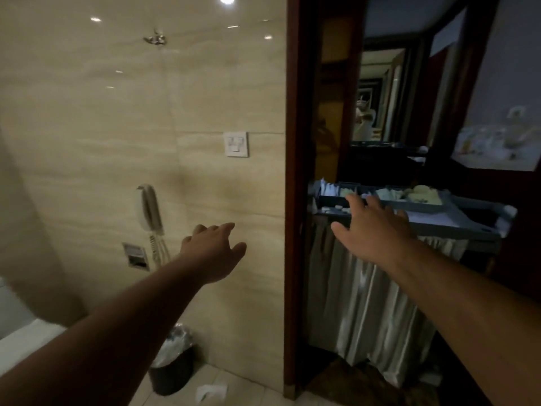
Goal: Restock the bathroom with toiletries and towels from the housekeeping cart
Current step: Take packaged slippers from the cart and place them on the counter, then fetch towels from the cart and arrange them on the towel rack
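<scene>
Both hands are empty, fingers spread: the right hand reaches the housekeeping cart (parked at the doorway) near its top tray's left corner, probably holding toiletries; the left hand trails.

Beige streaked wall tiles, grey-blue cart tray, silvery grey curtain, black bin.

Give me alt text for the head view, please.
Both bare hands reach forward empty: the right hand stretches through the doorway toward the housekeeping cart and its top tray of toiletries, the left hand hangs before the beige tiled wall.
</scene>
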A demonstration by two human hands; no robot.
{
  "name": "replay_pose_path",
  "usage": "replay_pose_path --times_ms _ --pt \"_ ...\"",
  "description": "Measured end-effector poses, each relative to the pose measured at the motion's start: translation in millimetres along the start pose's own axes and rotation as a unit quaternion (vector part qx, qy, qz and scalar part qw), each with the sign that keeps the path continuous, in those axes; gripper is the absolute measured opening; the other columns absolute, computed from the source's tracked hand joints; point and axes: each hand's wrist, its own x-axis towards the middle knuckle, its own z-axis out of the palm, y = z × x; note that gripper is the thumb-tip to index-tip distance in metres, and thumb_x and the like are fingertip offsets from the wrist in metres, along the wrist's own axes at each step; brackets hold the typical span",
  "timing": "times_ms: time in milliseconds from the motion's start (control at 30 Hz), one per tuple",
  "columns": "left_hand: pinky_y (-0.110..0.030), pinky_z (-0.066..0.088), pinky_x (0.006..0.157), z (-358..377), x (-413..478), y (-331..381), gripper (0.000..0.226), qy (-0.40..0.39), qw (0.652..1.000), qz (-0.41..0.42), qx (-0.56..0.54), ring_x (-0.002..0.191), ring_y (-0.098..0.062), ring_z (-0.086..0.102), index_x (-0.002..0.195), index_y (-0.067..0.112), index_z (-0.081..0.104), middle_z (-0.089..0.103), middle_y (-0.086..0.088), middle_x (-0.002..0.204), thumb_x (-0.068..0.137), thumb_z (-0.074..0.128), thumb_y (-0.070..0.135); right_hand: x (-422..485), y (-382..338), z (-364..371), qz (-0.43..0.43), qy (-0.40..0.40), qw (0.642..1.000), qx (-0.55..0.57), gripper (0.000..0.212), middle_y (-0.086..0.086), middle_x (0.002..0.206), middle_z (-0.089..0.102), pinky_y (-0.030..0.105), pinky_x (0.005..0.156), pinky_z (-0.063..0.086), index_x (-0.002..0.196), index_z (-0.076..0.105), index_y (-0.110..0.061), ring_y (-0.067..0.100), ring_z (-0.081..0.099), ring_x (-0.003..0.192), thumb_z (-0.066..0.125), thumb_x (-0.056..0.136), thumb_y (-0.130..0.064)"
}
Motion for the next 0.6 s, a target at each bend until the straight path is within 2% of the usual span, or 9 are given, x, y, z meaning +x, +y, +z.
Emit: replay_pose_path --times_ms 267,367,500,600 --pt "-0.051 0.034 0.114 40 79 76 0.065 -0.028 0.996 0.083 -0.035 0.144 -0.028 0.032 0.155 0.027 0.027 0.044 -0.001 0.153 0.099 0.042 0.057 65 71 34 0.035 0.008 0.999 -0.017 0.068 0.013 0.153 0.033 0.05 0.106 0.034 0.152 0.024 -0.025 0.037 0.042 0.133 0.039 0.097 -0.061" --pt "-0.048 0.038 0.11 57 108 107 0.057 -0.043 0.99 0.124 -0.049 0.138 -0.027 0.036 0.151 0.026 0.034 0.049 -0.002 0.147 0.101 0.043 0.051 85 94 45 0.041 0.017 0.999 -0.018 0.065 0.014 0.15 0.038 0.047 0.105 0.04 0.151 0.029 -0.022 0.036 0.044 0.129 0.04 0.097 -0.058" --pt "-0.041 0.038 0.105 84 157 146 0.051 -0.042 0.982 0.174 -0.059 0.131 -0.028 0.041 0.146 0.027 0.041 0.053 -0.002 0.142 0.099 0.047 0.047 117 124 69 0.043 0.004 0.996 -0.073 0.069 0.014 0.154 0.033 0.047 0.11 0.035 0.154 0.022 -0.018 0.035 0.039 0.135 0.037 0.099 -0.057" --pt "-0.042 0.038 0.106 105 210 170 0.055 -0.027 0.972 0.222 -0.069 0.13 -0.029 0.04 0.147 0.028 0.04 0.051 -0.002 0.145 0.097 0.049 0.049 155 147 72 0.066 0.008 0.994 -0.091 0.071 0.012 0.156 0.031 0.048 0.112 0.031 0.155 0.021 -0.017 0.034 0.037 0.137 0.037 0.099 -0.058"
